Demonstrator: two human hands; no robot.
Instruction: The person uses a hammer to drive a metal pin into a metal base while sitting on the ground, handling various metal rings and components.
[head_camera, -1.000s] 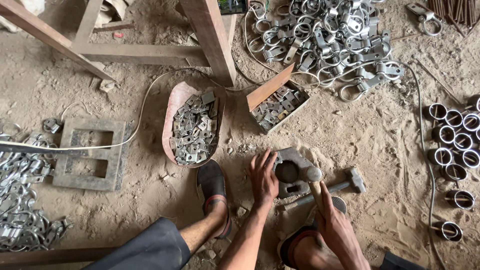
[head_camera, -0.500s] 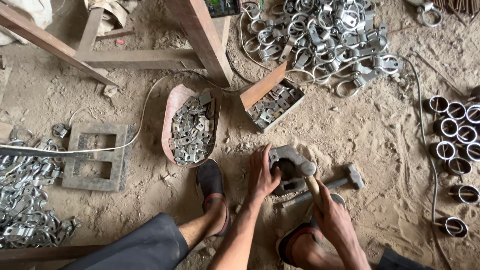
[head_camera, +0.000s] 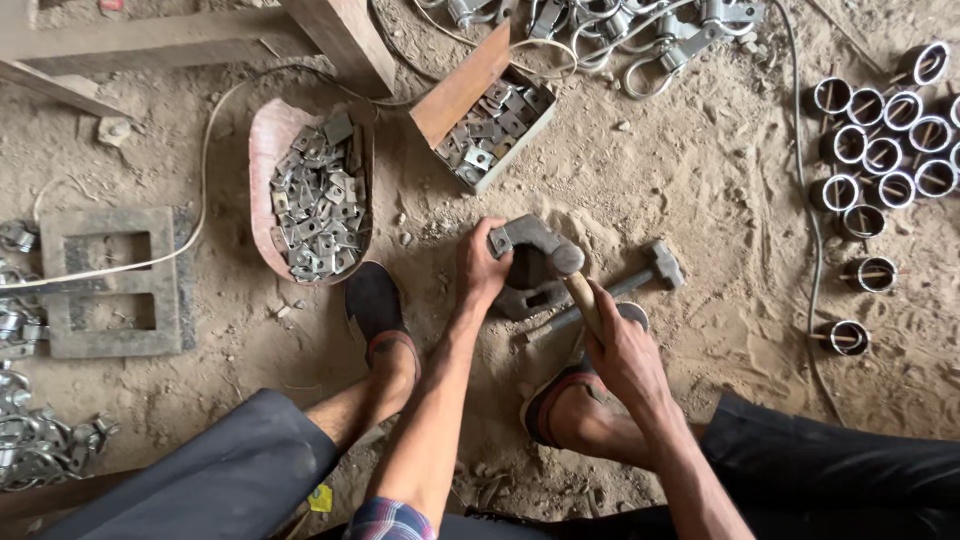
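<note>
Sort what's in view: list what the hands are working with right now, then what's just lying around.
In use:
left hand steadying the metal block
right hand gripping the hammer over it

Lying about:
second hammer on the sand
curved tray of small plates
box of small plates
metal rings
clamp pile
concrete frame

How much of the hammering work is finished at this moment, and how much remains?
Done: metal rings stand in rows at right. In hand: the left hand steadies a metal block while the right hand holds a hammer on it. Left: small metal plates fill a tray and box.
</note>
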